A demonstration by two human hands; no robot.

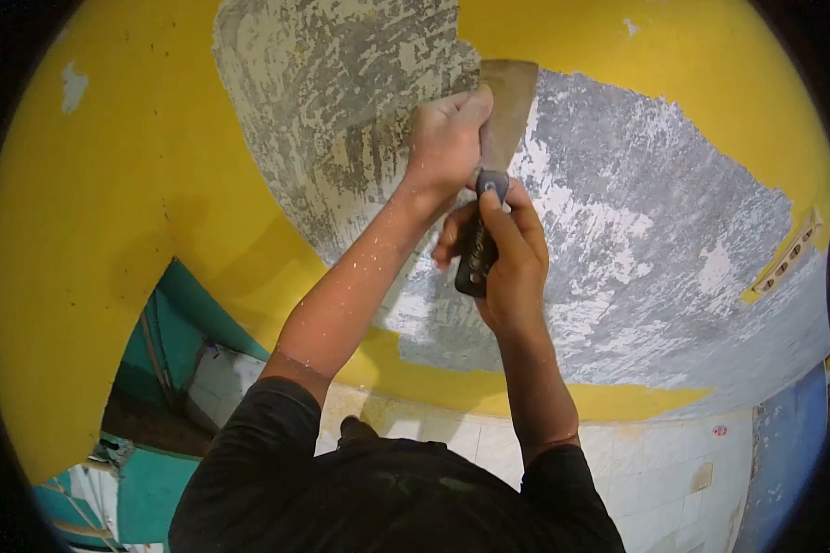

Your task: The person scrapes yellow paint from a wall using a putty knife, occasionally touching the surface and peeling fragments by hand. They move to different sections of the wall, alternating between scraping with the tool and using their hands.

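A paint scraper (512,101) with a wide, worn metal blade and a black handle is held up against the wall, blade end uppermost. My right hand (518,253) grips its handle, the thumb lying near the top of the grip. My left hand (447,143) is closed at the blade's left edge with the thumb pressed on the metal; its other fingers are mostly hidden. Behind both hands is a large scraped patch (609,221) of grey and white, bordered by yellow paint (563,32). Pale flecks dot my forearms.
A socket strip (788,258) is fixed to the wall at right. Green panels (161,488) and assorted items fill an opening at lower left. Below me spreads a white tiled floor (636,470), with a blue surface (788,452) at far right.
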